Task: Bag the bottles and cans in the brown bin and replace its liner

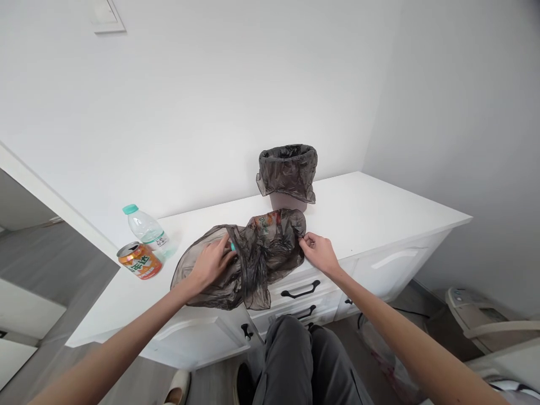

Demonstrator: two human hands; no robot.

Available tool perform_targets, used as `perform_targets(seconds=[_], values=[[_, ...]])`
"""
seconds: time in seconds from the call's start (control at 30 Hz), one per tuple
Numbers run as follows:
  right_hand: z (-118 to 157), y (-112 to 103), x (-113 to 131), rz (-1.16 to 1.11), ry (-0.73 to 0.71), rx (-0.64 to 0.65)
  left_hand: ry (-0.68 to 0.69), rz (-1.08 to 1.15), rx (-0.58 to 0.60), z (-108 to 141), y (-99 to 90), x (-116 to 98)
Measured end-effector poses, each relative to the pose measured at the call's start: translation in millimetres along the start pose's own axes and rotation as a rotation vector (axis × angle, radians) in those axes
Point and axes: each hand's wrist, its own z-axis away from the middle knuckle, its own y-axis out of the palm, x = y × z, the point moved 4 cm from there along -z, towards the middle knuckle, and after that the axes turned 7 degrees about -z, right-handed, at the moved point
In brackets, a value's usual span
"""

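A dark, see-through garbage bag (253,264) lies crumpled across the front of the white cabinet top, part of it hanging over the edge. An orange can shows through its film, and a bit of teal, like a bottle cap, shows by my left fingertips. My left hand (211,262) is closed on the bag's left part, thumb and fingers bent around the film. At the opposite end, my right hand (318,252) pinches the bag's right edge. Just behind the bag stands a small trash bin (289,201), lined with a similar dark bag folded over its rim.
At the left end of the cabinet top (379,208) lies a clear plastic bottle (145,226) with a teal cap, tilted beside an upright-leaning orange soda can (140,261). White drawers with black handles (300,289) face my knees. A light-coloured appliance (481,315) stands low at right.
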Motion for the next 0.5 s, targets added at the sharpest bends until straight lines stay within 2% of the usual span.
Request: perform_targets(seconds=[0.13, 0.27, 0.37, 0.5], values=[[1, 0, 4, 0.009, -0.008, -0.006, 0.008, -0.074, 0.007, 18, -17.1, 3], [2, 0, 6, 0.05, -0.007, 0.007, -0.018, 0.013, -0.028, 30, -35.9, -5], [3, 1, 5, 0.067, -0.004, 0.023, -0.041, 0.064, -0.014, 25, -33.9, -15], [4, 1, 0, 0.065, 0.001, 0.022, -0.032, -0.005, 0.03, 9, -16.2, -27]])
